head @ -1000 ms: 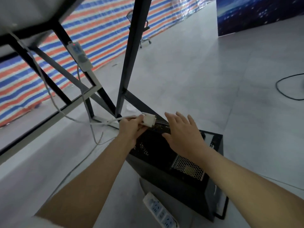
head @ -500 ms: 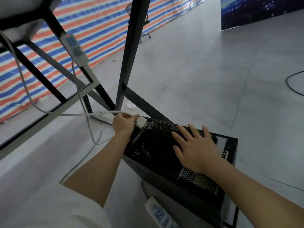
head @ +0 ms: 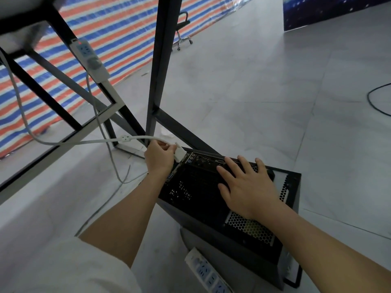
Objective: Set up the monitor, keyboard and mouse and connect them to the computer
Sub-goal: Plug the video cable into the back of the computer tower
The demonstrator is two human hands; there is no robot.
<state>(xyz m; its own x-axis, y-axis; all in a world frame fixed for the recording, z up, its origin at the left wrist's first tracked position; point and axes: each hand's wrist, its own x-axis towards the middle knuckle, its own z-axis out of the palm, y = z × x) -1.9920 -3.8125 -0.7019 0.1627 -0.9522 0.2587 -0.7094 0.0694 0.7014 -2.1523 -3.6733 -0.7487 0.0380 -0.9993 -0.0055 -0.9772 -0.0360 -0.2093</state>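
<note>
Left hand (head: 159, 157): grasping white connector (head: 180, 154) at computer's (head: 203, 193) far-left ports.
Right hand (head: 247, 186): released, flat on computer.

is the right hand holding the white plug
No, the right hand lies flat with spread fingers on the computer, while the left hand pinches the white plug.

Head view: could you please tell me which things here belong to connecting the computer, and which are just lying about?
In use:
- white connector, pinched by the left hand
- its white cable
- computer case, steadied by the flat right hand
- rear ports

Lying about:
- power strip on the floor
- power strip on the desk frame
- office chair
- black cable
</note>
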